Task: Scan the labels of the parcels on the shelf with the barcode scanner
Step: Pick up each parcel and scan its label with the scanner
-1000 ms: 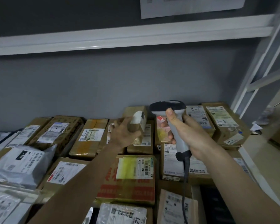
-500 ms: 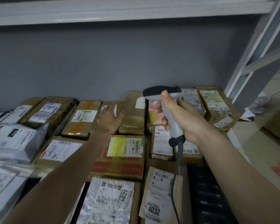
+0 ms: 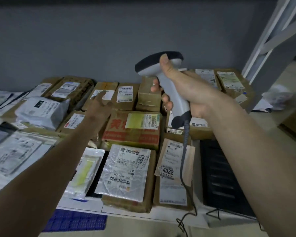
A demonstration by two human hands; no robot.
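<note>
My right hand (image 3: pixel 183 89) grips the grey barcode scanner (image 3: pixel 162 72) by its handle, thumb up on the dark head, held above the back row of parcels. The scanner's cable (image 3: pixel 184 161) hangs down over the shelf's front. My left hand (image 3: pixel 99 105) is blurred and stretched out with fingers extended over a brown box with a white label (image 3: pixel 101 94) in the back row; it holds nothing. A small plain brown box (image 3: pixel 148 96) stands just below the scanner's head. A labelled box (image 3: pixel 125 94) lies between them. A red-printed carton (image 3: pixel 135 129) sits in the middle.
Many labelled parcels cover the shelf: a white poly bag (image 3: pixel 41 110) at left, a silver bag marked 4021 (image 3: pixel 125 170) and an envelope marked 4032 (image 3: pixel 173 170) at front. A black ribbed object (image 3: pixel 220 177) lies at right. The white shelf frame (image 3: pixel 270 36) rises at the right.
My left hand has let go of the small brown box, which now stands on the shelf, and has moved left over another box. The view has tilted down; the scanner stays gripped.
</note>
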